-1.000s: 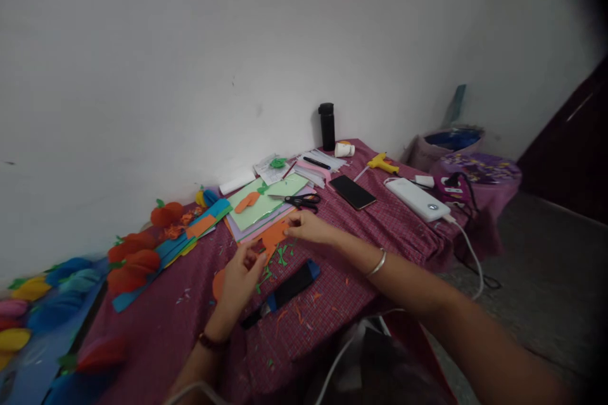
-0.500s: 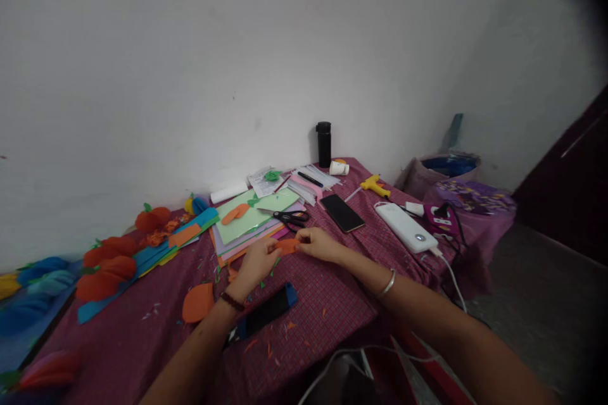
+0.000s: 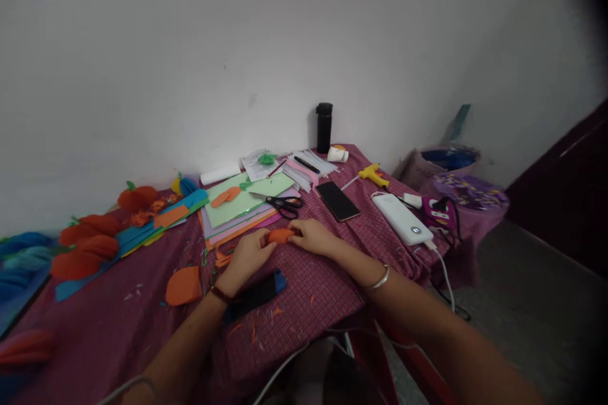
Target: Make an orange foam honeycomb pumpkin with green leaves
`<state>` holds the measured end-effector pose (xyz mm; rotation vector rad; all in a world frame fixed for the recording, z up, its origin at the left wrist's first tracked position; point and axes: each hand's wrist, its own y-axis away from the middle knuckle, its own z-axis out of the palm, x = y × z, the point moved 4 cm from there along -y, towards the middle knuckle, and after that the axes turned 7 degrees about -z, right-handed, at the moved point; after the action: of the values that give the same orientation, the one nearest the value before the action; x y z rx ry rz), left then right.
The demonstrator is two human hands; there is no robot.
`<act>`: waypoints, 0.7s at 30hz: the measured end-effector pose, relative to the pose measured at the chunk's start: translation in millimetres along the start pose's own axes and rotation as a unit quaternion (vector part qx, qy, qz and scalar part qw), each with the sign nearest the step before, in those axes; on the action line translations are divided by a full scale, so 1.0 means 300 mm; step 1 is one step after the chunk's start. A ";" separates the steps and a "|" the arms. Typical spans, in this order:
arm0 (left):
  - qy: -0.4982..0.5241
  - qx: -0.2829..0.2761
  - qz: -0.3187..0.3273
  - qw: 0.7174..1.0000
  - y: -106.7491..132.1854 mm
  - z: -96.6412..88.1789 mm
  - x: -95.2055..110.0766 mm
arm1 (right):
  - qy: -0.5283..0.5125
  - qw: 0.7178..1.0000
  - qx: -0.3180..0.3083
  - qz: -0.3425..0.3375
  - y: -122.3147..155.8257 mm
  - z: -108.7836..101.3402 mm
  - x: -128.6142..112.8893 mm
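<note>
Between my two hands is a small piece of orange paper (image 3: 280,236), bent into a curve. My left hand (image 3: 249,257) pinches its left end, and my right hand (image 3: 311,236) grips the right end. Just below my left wrist lies a dark phone-like object with blue ends (image 3: 259,295), partly covered by the forearm. Left of that wrist sits a stack of rounded orange paper pieces (image 3: 183,285). Black-handled scissors (image 3: 285,204) rest beyond my hands on a pile of coloured sheets (image 3: 228,211). Orange scraps (image 3: 254,331) are strewn on the cloth nearest me.
Orange paper pumpkins (image 3: 92,253) and blue strips (image 3: 137,237) lie on the left. To the right are a black phone (image 3: 337,200), a yellow glue gun (image 3: 373,174), a white power bank (image 3: 401,218) and a purple extension socket (image 3: 437,210). A black bottle (image 3: 324,128) stands by the wall.
The orange paper was flatter and now bows into a curve, with both hands still on its ends. The whole scene has shifted slightly left and up in view.
</note>
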<state>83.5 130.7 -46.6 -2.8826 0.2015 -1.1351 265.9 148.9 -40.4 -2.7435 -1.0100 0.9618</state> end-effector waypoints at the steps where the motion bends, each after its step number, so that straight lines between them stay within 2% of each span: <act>1: -0.019 -0.008 0.000 1.000 0.005 0.002 0.003 | 0.010 1.000 -0.004 0.000 0.001 0.002 -0.003; 5: -0.092 -0.025 -0.002 0.995 0.033 0.008 0.026 | 0.049 0.999 -0.017 -0.004 0.004 0.009 -0.018; 10: -0.125 -0.004 -0.004 0.992 0.050 0.007 0.045 | 0.083 0.996 -0.026 -0.003 0.002 0.022 -0.017; 16: -0.091 0.035 0.012 0.995 0.038 -0.013 0.043 | 0.087 0.996 -0.029 0.000 0.001 0.032 0.000; 21: -0.022 0.054 0.059 0.997 0.036 -0.026 0.080 | 0.050 0.999 -0.011 -0.006 0.000 0.048 0.012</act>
<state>94.5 116.8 -25.6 -2.7582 0.2958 -1.0275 259.8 148.8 -53.8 -2.7674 -1.0255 0.8081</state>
